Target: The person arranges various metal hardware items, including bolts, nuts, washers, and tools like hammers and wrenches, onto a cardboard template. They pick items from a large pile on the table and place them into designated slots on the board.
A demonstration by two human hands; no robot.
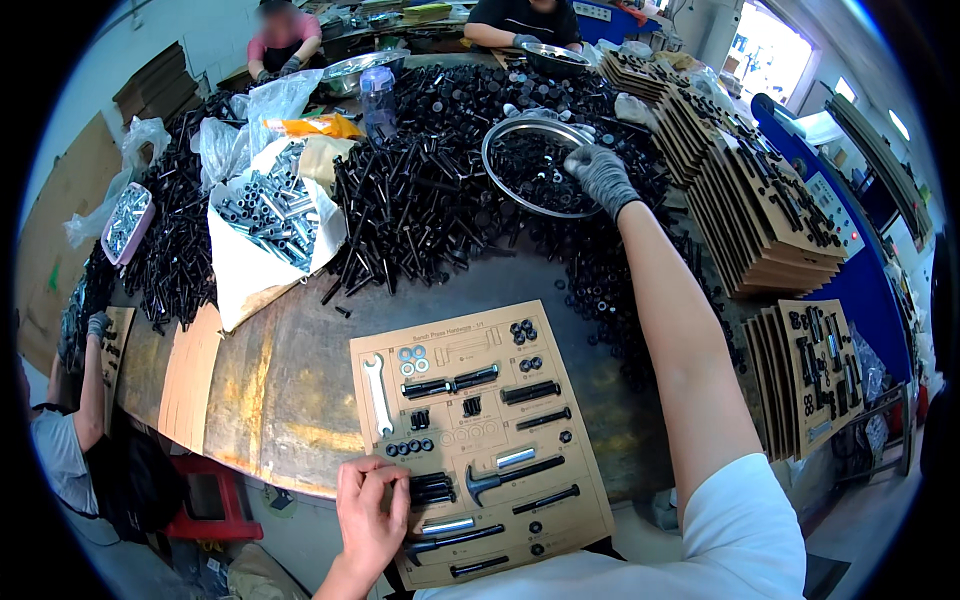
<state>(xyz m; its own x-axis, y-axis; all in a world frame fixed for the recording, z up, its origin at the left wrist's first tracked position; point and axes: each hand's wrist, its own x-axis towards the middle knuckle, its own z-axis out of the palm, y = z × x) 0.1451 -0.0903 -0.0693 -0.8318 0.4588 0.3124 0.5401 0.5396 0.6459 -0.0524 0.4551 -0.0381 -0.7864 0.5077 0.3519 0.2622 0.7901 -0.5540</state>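
Note:
A brown cardboard hardware card (pixel 590 480) leans at the near table edge, bearing an open-end wrench (pixel 377 395), silver washers (pixel 413 360), black bolts (pixel 530 392), nuts, metal sleeves (pixel 516 458) and hook-shaped black bolts (pixel 490 482). At its lower left edge, beside a group of short black bolts (pixel 432 488), my bare left hand (pixel 368 505) has its fingers curled together; what they hold is hidden. My right hand (pixel 602 178), in a grey glove, reaches into a round metal bowl (pixel 487 170) of small black parts. Its fingers are closed among them, and their contents cannot be made out.
Heaps of black bolts (pixel 400 215) surround the bowl, with black nuts (pixel 600 300) beside my right forearm. A white sack of metal sleeves (pixel 270 210) stands left. Stacked filled cards (pixel 760 220) line the right. Other people work at the far side and left.

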